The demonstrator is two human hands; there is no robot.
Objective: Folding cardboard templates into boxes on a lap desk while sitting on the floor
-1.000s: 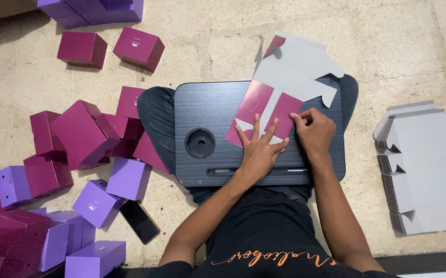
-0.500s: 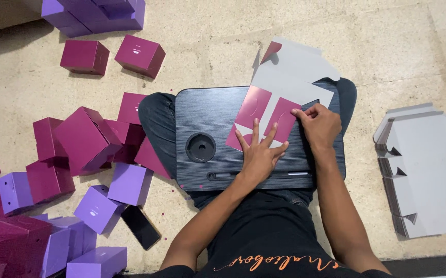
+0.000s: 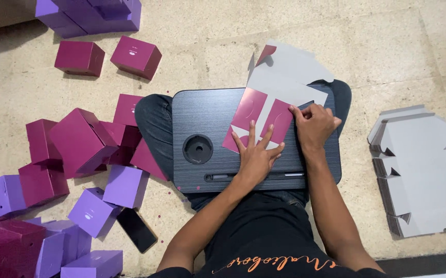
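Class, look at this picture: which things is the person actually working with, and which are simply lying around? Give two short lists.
In use: left hand and right hand pressing the box blank flat on the lap desk.

Lying about: blank stack, maroon boxes, purple boxes, phone.

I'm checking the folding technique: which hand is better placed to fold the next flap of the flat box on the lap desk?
Probably the right hand: its fingertips sit on the edge of the magenta flap of the box blank. The left hand lies flat, fingers spread, pinning the blank to the lap desk.
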